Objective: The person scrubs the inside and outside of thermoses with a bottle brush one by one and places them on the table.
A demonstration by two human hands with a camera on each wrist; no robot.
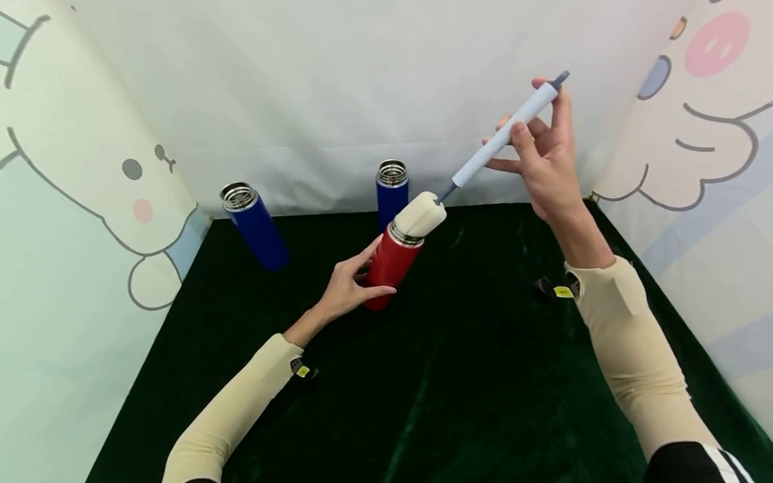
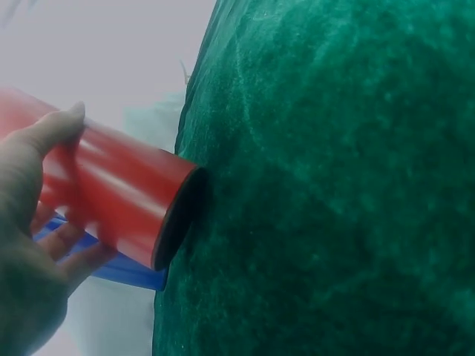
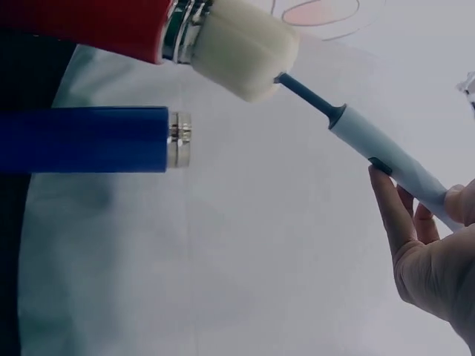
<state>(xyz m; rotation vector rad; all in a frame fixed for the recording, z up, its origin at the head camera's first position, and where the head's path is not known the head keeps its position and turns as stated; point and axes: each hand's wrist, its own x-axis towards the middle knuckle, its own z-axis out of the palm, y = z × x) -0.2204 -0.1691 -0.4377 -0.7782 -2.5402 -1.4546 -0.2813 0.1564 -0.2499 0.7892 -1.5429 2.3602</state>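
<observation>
My left hand [image 1: 347, 285] grips a red bottle [image 1: 395, 263] round its body, the bottle leaning a little to the right. In the left wrist view, the thumb lies over the red bottle [image 2: 130, 185] and the fingers pass beneath it. Above, my right hand [image 1: 549, 157] holds a bottle brush by its pale blue handle [image 1: 504, 137], between thumb and fingers. The brush's cream sponge head [image 1: 421, 215] sits at the metal mouth of the bottle, most of it outside. The right wrist view shows the sponge [image 3: 245, 48] against the threaded rim.
One blue bottle [image 1: 256, 231] with an uncapped metal mouth stands at the back left. Another blue bottle [image 1: 391, 194] stands just behind the red one. Dark green cloth [image 1: 483, 376] covers the table, with a white curtain [image 1: 302, 87] behind and printed panels on both sides.
</observation>
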